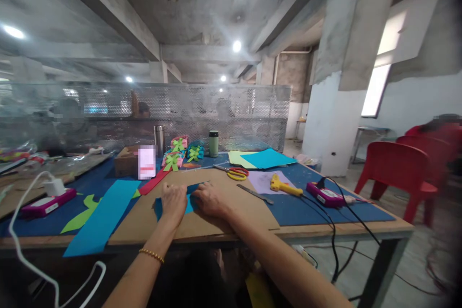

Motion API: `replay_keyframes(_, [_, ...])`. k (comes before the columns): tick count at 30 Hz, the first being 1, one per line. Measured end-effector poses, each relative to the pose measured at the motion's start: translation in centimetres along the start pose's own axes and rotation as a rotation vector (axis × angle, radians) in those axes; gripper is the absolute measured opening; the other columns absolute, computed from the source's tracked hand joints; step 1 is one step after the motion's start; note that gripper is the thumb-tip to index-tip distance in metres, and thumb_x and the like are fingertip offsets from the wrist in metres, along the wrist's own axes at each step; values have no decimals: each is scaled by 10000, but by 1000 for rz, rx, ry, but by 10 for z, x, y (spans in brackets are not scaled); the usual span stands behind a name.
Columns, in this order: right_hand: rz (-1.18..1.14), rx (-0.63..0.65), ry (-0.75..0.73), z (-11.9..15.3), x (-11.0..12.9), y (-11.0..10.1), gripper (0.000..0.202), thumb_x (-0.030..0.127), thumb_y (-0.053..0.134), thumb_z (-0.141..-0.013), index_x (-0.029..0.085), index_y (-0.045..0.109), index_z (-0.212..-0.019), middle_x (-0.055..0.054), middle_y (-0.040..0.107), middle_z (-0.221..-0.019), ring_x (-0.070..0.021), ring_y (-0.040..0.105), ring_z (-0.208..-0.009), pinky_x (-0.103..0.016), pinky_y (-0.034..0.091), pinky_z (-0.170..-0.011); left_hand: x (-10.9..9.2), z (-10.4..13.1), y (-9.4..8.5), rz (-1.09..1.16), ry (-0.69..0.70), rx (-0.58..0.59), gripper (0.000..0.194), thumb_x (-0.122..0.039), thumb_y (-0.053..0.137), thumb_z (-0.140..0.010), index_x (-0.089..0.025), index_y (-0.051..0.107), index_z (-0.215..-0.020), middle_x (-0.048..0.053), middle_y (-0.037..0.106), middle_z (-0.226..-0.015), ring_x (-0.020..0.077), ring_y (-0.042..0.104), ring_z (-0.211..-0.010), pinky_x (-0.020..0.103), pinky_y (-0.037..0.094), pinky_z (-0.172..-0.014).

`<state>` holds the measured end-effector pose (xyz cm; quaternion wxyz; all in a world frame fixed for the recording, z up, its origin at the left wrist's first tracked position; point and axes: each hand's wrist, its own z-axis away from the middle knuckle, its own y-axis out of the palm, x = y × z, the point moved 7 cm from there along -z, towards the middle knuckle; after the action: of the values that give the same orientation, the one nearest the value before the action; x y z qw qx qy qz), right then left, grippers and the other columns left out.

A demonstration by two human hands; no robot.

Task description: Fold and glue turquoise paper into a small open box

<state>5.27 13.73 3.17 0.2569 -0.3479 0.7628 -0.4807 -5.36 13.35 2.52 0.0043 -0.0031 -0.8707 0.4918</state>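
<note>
Between my two hands is a piece of blue paper (189, 206), over a sheet of brown cardboard (224, 197). My left hand (173, 202), with a beaded bracelet on its wrist, has its fingers curled down on the paper's left part. Close beside it, my right hand (208, 198) is closed on the paper's right part. The fingertips of both hands are partly hidden. A long blue paper strip (104, 214) lies to the left of the cardboard. Scissors with red and yellow handles (238, 173) and a metal blade (254, 193) lie beyond my right hand.
A yellow glue gun (285, 186) rests on purple paper (258, 183); its cable runs off the table near a purple power strip (325, 195). Paper pieces with green bows (173, 160), a green flask (213, 144) and a cardboard box (126, 161) stand at the back.
</note>
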Motion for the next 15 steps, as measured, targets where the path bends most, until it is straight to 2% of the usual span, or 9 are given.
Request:
replay_keyframes(3, [30,-23,-2,9,-3,3,255,280,584,-900,217,675,-1130,-80,637,-1019,-217,534,-955,-346,364,-840,-3,0,-4,-14,20,4,421,-116,305,-915,-155,724,-907,163,734,-842,283,673,-883,444,321,-900])
replay_keyframes(6, [-21,-17,-28,12,-5,2,194,266,600,-894,218,703,-1052,-68,610,-1004,-209,518,-970,-338,352,-848,2,-9,-9,0,4,68,399,-126,324,-916,-133,722,-934,178,733,-891,290,675,-901,428,357,-891])
replay_keyframes(9, [-119,-7,-14,11,-5,0,161,212,629,-871,200,699,-1016,-64,614,-1030,-201,524,-999,-326,354,-860,20,-24,-18,14,-31,111,325,-183,399,-907,-117,714,-947,200,719,-966,301,666,-933,378,405,-797])
replay_keyframes(11, [-163,15,12,12,-4,-2,145,188,640,-862,186,687,-998,-61,631,-1037,-199,535,-1008,-325,355,-867,34,-34,-21,51,-25,150,242,-234,497,-870,-141,713,-926,169,719,-976,284,657,-944,334,409,-752])
replay_keyframes(15, [-163,33,34,15,-1,-9,172,218,615,-888,183,667,-1048,-58,660,-1030,-200,554,-990,-344,344,-870,58,-39,-12,200,4,277,160,-253,594,-791,-163,693,-704,79,708,-778,237,647,-822,286,392,-676])
